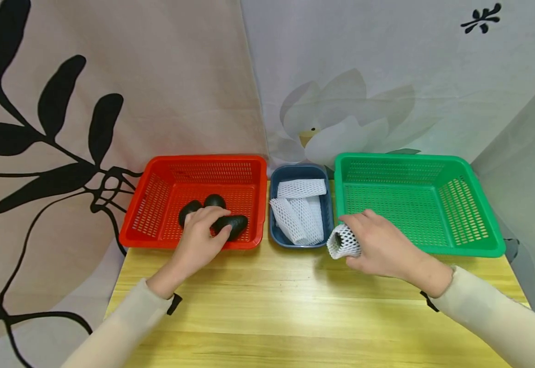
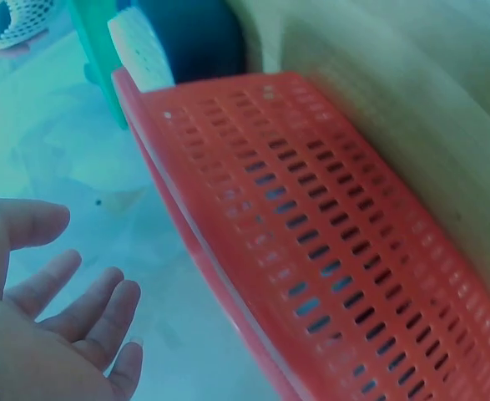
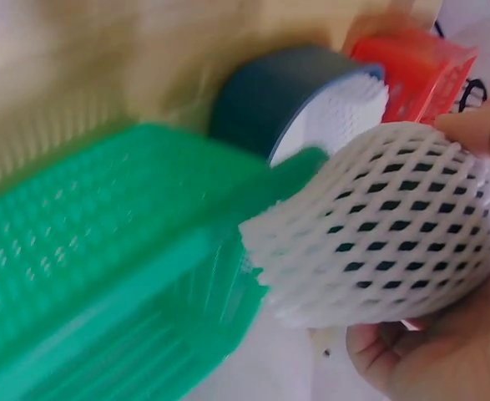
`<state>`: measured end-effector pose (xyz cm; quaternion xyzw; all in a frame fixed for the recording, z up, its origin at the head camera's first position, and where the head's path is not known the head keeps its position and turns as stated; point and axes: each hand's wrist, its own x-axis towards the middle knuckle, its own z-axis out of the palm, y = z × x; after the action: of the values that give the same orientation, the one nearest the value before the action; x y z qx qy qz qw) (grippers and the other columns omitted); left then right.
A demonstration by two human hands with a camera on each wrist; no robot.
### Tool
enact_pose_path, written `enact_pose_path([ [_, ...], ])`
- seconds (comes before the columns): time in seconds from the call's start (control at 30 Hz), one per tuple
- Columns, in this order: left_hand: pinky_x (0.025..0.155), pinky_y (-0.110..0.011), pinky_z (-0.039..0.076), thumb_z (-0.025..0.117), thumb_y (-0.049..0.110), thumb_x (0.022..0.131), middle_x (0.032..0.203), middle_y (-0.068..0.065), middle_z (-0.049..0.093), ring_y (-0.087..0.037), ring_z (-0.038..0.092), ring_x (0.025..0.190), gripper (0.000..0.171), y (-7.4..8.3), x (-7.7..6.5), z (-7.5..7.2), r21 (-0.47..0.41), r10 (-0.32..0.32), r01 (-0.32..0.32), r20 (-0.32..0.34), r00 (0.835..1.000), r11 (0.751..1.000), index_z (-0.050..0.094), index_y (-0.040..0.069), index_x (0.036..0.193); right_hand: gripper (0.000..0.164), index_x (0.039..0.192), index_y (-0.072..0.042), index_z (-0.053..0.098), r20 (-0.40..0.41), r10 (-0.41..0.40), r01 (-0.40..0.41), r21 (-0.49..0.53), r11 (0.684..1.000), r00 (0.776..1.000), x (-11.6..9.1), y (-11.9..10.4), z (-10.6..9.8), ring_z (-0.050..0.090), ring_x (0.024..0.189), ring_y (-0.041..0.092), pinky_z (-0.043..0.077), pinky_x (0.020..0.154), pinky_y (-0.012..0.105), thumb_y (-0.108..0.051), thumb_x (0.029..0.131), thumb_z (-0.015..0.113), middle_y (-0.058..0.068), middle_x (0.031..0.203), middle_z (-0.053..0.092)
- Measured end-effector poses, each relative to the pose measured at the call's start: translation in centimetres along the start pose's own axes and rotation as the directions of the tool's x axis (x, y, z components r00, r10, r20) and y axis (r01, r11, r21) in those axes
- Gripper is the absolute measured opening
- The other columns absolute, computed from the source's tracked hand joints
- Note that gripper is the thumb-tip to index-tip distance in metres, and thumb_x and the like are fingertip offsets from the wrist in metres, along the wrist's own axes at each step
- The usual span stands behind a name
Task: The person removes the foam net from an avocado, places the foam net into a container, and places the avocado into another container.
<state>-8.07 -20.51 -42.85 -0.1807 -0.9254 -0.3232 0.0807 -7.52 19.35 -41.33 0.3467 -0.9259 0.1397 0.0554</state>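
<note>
In the head view my left hand (image 1: pixel 201 232) reaches over the red basket (image 1: pixel 157 244), close above a dark avocado (image 1: pixel 236 225). Two more avocados, one farther back (image 1: pixel 214 200) and one to the left (image 1: pixel 188 209), lie by the fingers. The left wrist view shows that hand (image 2: pixel 61 309) with loosely bent fingers and nothing between them. My right hand (image 1: pixel 382 245) grips a white foam net sleeve (image 3: pixel 395 225) at the near left corner of the green basket (image 1: pixel 461 248). Something dark, like an avocado, shows through its mesh.
Between the two baskets stands a small blue bin (image 1: pixel 274 235) with several white foam net sleeves (image 1: pixel 301 188) in it. All three containers sit on a wooden table (image 1: pixel 286 306), against a patterned cloth (image 1: pixel 194 76) at the back.
</note>
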Motion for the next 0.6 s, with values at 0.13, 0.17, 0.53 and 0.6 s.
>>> enact_pose_path([
  [0.13, 0.094, -0.047, 0.026, 0.068, 0.02, 0.086, 0.121, 0.001, 0.059, -0.018, 0.051, 0.108, 0.031, 0.6, -0.6, 0.2, -0.003, 0.034, -0.034, -0.01, 0.999, 0.999, 0.064, 0.014, 0.117, 0.074, 0.121, 0.0, 0.055, -0.002, -0.03, 0.03, 0.002, 1.0, 1.0, -0.7, -1.6, 0.9, 0.052, 0.092, 0.023, 0.045, 0.079, 0.037, -0.034, 0.058, 0.076, 0.008, 0.11, 0.061],
  [0.17, 0.094, -0.046, 0.026, 0.068, 0.02, 0.086, 0.12, 0.001, 0.06, -0.017, 0.051, 0.108, 0.031, 0.8, -0.7, 0.3, -0.001, 0.042, -0.042, -0.014, 0.999, 0.999, 0.064, 0.015, 0.116, 0.075, 0.121, -0.001, 0.055, -0.002, -0.036, 0.036, 0.005, 0.999, 0.999, -0.9, -2.0, 1.2, 0.051, 0.092, 0.023, 0.045, 0.079, 0.037, -0.035, 0.058, 0.077, 0.008, 0.109, 0.061],
  [0.53, 0.091, -0.039, 0.03, 0.068, 0.014, 0.084, 0.12, -0.002, 0.06, -0.02, 0.051, 0.112, 0.029, 2.7, -3.0, 1.4, -0.081, 0.133, -0.137, -0.052, 0.99, 0.987, 0.066, 0.011, 0.113, 0.079, 0.121, -0.002, 0.055, 0.041, -0.05, 0.048, 0.048, 0.998, 0.998, -2.7, -5.3, 5.1, 0.05, 0.093, 0.021, 0.045, 0.083, 0.037, -0.038, 0.055, 0.079, 0.005, 0.105, 0.06],
  [0.6, 0.091, -0.037, 0.031, 0.068, 0.014, 0.084, 0.12, -0.001, 0.06, -0.018, 0.051, 0.112, 0.029, 3.1, -3.4, 1.9, -0.092, 0.138, -0.142, -0.047, 0.989, 0.986, 0.066, 0.011, 0.113, 0.078, 0.12, -0.001, 0.056, 0.042, -0.046, 0.044, 0.055, 0.998, 0.998, -3.1, -5.7, 6.0, 0.051, 0.092, 0.021, 0.045, 0.083, 0.037, -0.039, 0.056, 0.079, 0.006, 0.104, 0.06],
])
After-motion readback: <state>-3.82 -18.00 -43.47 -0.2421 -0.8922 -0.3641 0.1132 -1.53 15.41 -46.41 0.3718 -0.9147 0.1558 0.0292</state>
